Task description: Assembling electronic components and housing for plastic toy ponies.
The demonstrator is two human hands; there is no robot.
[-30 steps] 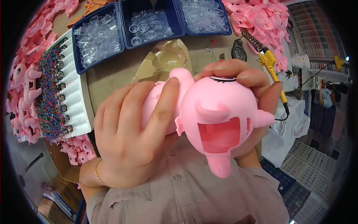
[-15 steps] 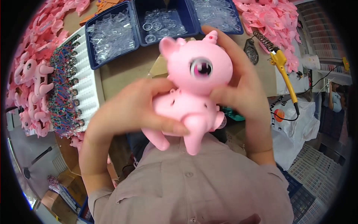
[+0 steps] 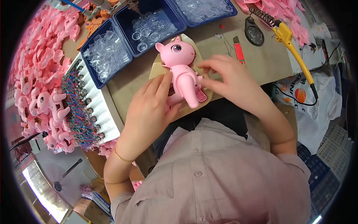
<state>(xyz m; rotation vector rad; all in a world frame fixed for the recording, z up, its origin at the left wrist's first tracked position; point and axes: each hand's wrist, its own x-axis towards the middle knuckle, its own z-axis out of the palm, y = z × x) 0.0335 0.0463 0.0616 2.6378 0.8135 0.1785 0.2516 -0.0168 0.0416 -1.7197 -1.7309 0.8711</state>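
A pink toy unicorn (image 3: 179,56) with one large printed eye showing lies on a tan board (image 3: 156,72) in front of me. Its head points away from me and its legs toward me. My left hand (image 3: 149,100) grips its body from the left, thumb near the hind leg. Between that hand and the body a dark opening shows. On the right, my right hand (image 3: 231,80) reaches to the toy with thumb and fingers apart, the thumb close by its leg. A hollow, ribbed pink leg piece (image 3: 201,96) shows beside the front leg.
Blue bins (image 3: 128,56) of clear plastic parts stand behind the toy. At left are a white tray (image 3: 108,119) of wired parts and heaped pink shells (image 3: 48,59). A red cutter knife (image 3: 238,52), soldering iron (image 3: 294,56) in its coil holder and black oval dish (image 3: 254,33) lie right.
The toy unicorn has gone from being held up in both hands to lying on the board. My right hand has left its head and opened; my left hand stays on its body.
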